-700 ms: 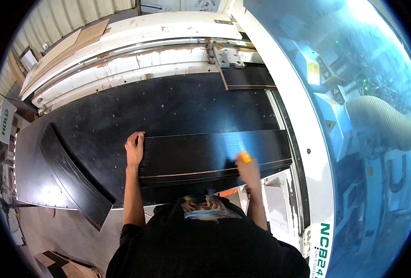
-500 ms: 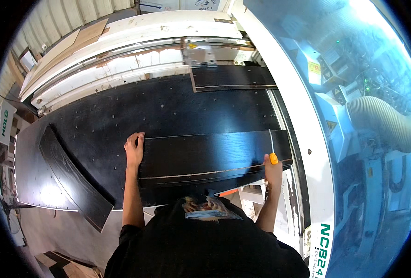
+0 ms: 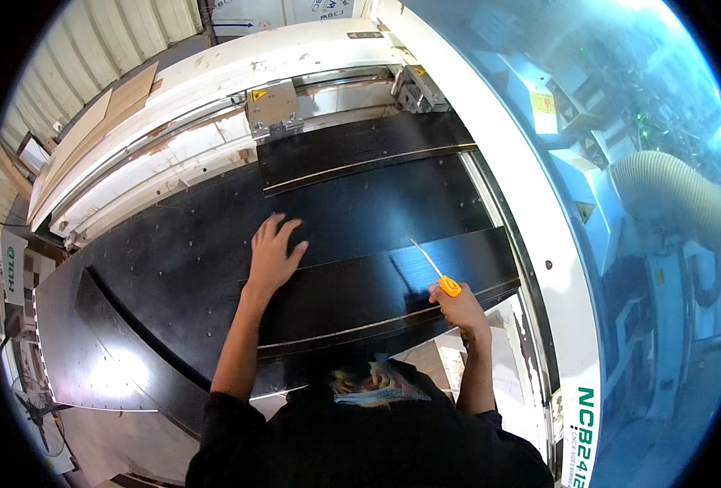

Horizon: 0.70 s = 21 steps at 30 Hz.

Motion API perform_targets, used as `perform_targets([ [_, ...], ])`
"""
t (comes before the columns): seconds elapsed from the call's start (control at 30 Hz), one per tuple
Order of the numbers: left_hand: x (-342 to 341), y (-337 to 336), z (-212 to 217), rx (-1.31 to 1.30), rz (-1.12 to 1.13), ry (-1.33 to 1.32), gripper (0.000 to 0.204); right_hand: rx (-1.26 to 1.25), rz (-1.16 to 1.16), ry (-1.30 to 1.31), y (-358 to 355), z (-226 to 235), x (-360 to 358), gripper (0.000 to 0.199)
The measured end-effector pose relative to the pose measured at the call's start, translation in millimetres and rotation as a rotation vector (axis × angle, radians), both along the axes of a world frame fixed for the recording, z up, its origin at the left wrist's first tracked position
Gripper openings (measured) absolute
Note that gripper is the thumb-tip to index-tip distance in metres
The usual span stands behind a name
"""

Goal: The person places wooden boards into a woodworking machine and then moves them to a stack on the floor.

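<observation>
A long black wooden board (image 3: 348, 297) with a pale stripe along its near edge lies on the black worktable in front of me. Above its far left part, my left hand (image 3: 273, 254) reaches out with fingers spread, holding nothing. My right hand (image 3: 460, 309) grips a yellow-handled tool (image 3: 451, 286) with a long thin shaft, over the board's right part; its exact kind is unclear. The shaft points up and to the left. Farther back, a second black board (image 3: 360, 154) sits beside a metal clamp carriage (image 3: 274, 110).
A curved black panel (image 3: 137, 329) lies on the left of the worktable (image 3: 190, 244). On the right stands a white machine frame (image 3: 531, 211) with a blue transparent cover and a ribbed hose (image 3: 669, 195) behind it. Plywood sheets (image 3: 104, 122) rest at the back left.
My left hand has left the near board's left end and reached forward. The tool in my right hand has swung leftward. The far board and the clamp carriage have shifted left.
</observation>
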<state>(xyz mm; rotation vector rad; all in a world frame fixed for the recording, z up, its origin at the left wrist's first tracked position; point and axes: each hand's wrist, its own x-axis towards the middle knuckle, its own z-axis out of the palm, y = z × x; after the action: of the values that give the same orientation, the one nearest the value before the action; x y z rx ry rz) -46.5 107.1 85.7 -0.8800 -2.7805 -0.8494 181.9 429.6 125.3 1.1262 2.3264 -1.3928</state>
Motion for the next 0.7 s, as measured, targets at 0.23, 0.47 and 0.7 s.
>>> perform_targets([
  [0.23, -157, 128, -45, -0.115, -0.201, 0.062, 0.063, 0.195, 0.009, -0.039, -16, 10, -31, 0.064],
  [0.47, -190, 172, -104, -0.362, -0.081, 0.118, 0.066, -0.120, 0.340, -0.108, -34, 11, -30, 0.069],
  [0.7, -136, 89, -98, -0.350, -0.174, 0.138, 0.062, 0.334, 0.052, -0.019, 2, 1, -48, 0.066],
])
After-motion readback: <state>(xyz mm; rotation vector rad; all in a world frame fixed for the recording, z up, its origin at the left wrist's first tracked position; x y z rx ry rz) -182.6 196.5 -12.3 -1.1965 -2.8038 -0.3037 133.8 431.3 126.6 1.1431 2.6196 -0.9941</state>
